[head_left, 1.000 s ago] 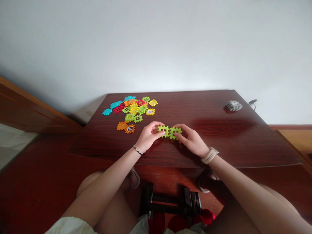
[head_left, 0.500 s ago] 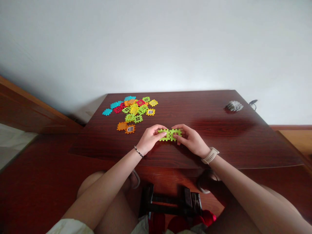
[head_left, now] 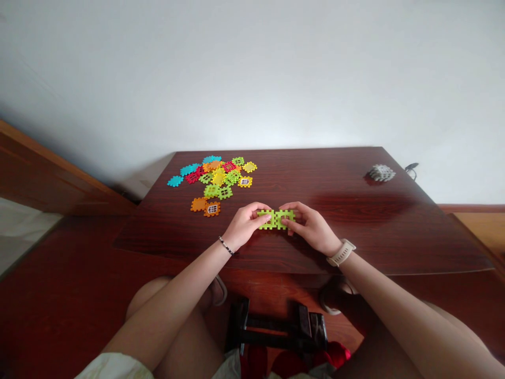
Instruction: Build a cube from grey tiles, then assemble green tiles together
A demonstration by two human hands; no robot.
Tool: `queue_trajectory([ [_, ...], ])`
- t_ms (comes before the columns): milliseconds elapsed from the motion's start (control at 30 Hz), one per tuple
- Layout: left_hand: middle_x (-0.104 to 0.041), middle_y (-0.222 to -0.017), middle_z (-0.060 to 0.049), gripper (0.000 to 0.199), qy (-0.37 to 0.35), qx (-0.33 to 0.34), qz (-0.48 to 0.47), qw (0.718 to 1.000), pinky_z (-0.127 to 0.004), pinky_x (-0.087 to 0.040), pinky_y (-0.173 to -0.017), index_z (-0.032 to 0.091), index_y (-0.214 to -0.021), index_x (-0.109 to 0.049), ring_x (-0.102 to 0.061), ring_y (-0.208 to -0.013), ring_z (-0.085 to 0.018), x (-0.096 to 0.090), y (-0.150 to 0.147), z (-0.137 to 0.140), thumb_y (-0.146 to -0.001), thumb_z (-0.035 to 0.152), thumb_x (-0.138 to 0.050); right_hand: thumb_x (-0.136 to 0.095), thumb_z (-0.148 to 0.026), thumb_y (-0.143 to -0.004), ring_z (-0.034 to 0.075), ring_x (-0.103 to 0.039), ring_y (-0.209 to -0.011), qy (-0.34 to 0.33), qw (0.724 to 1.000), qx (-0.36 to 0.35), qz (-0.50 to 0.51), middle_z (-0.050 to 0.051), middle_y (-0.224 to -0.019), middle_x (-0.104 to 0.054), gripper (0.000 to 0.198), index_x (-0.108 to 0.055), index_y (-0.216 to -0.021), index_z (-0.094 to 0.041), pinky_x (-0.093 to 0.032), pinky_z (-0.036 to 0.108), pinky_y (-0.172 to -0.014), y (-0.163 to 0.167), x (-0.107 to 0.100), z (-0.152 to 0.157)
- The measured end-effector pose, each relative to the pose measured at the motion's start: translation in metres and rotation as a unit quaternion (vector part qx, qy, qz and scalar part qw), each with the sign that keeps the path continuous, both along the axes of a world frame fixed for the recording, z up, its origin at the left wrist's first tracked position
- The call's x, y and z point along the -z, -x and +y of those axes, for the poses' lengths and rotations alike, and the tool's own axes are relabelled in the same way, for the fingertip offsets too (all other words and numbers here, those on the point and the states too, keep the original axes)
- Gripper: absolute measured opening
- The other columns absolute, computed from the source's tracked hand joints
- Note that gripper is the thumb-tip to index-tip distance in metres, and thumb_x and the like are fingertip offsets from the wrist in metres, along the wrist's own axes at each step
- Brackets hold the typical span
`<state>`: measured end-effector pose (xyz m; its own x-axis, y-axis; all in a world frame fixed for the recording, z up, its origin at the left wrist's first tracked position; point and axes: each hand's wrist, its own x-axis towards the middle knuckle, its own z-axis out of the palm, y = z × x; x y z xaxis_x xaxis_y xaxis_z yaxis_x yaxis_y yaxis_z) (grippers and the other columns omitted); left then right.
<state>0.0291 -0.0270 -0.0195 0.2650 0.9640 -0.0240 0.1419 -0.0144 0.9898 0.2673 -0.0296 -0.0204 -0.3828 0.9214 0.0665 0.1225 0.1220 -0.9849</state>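
two green tiles (head_left: pixel 276 219) now joined flat, left hand (head_left: pixel 245 225), right hand (head_left: pixel 311 227) gripping

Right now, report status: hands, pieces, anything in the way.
Left hand grips left green tile, right hand grips right green tile. Tiles edge to edge above the table. Loose pile far left, grey block far right; nothing between.

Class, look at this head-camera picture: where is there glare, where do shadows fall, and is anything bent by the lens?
Head view: soft daylight; a pale sheen on the table right of centre; faint shadows under the left hand and right hand; wide-lens bending along the table edges; the green tiles stay sharp.
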Motion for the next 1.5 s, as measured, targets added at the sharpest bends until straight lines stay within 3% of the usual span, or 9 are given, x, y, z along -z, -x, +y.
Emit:
queue_trajectory([
  [367,-0.078,-0.093,-0.005,0.033,-0.005,-0.003,-0.018,1.0,-0.026,-0.052,-0.073,0.016,-0.112,-0.075,-0.07,-0.079,-0.016,0.0,-0.002,-0.003,-0.09,0.04,-0.08,-0.079,-0.047,-0.092,0.015,-0.071,-0.066,0.04,0.999,-0.002,0.004,0.003,-0.096,-0.078,0.041,-0.065,-0.121,-0.022,-0.059,0.028,-0.063,0.002,0.002,0.001],
  [733,-0.078,-0.093,-0.006,0.033,-0.011,-0.005,-0.001,1.0,-0.026,-0.053,-0.072,0.016,-0.113,-0.076,-0.07,-0.078,-0.017,-0.002,-0.001,-0.005,-0.09,0.04,-0.079,-0.076,-0.047,-0.095,0.017,-0.073,-0.069,0.018,0.999,0.015,-0.028,0.004,-0.098,-0.079,0.035,-0.065,-0.12,-0.024,-0.062,0.031,-0.066,0.005,0.004,-0.003],
  [900,-0.078,-0.105,-0.007,0.035,-0.015,0.004,0.008,1.0,-0.028,-0.056,-0.08,0.017,-0.118,-0.074,-0.072,-0.088,-0.018,-0.001,-0.001,-0.003,-0.091,0.04,-0.078,-0.073,-0.044,-0.097,0.017,-0.073,-0.069,-0.023,0.997,0.03,-0.061,0.002,-0.097,-0.077,0.036,-0.064,-0.128,-0.027,-0.062,0.032,-0.068,0.005,0.006,-0.003],
  [1067,-0.076,-0.122,-0.01,0.042,-0.014,0.013,-0.018,1.0,-0.036,-0.059,-0.097,0.018,-0.127,-0.069,-0.074,-0.109,-0.023,0.002,0.003,0.002,-0.09,0.033,-0.08,-0.079,-0.041,-0.091,0.019,-0.076,-0.083,-0.06,0.996,0.027,-0.067,0.006,-0.128,-0.074,0.056,-0.058,-0.143,-0.031,-0.066,0.038,-0.078,-0.001,0.002,-0.001],
  [1200,-0.071,-0.138,-0.013,0.054,-0.017,0.084,-0.018,0.996,-0.042,-0.059,-0.106,0.02,-0.137,-0.065,-0.073,-0.121,-0.026,0.006,0.01,0.006,-0.085,0.019,-0.082,-0.08,-0.034,-0.089,0.024,-0.077,-0.093,-0.072,0.991,0.012,-0.108,0.006,-0.12,-0.077,0.051,-0.064,-0.137,-0.03,-0.066,0.044,-0.09,-0.007,-0.002,0.002],
  [1333,-0.067,-0.143,-0.014,0.057,-0.094,0.079,0.046,0.991,-0.043,-0.062,-0.105,0.022,-0.14,-0.064,-0.073,-0.119,-0.024,0.009,0.017,0.007,-0.086,0.013,-0.079,-0.079,-0.031,-0.09,0.023,-0.073,-0.086,-0.111,0.979,0.03,-0.169,0.005,-0.109,-0.078,0.047,-0.065,-0.135,-0.029,-0.065,0.042,-0.082,-0.01,-0.004,0.003],
  [1500,-0.073,-0.126,-0.009,0.039,-0.221,0.071,0.197,0.953,-0.046,-0.058,-0.108,0.023,-0.126,-0.072,-0.069,-0.118,-0.026,0.003,0.019,0.006,-0.089,0.01,-0.078,-0.077,-0.028,-0.089,0.023,-0.069,-0.089,-0.185,0.953,0.025,-0.238,0.007,-0.113,-0.072,0.036,-0.072,-0.125,-0.026,-0.062,0.04,-0.084,-0.015,-0.006,0.005],
])
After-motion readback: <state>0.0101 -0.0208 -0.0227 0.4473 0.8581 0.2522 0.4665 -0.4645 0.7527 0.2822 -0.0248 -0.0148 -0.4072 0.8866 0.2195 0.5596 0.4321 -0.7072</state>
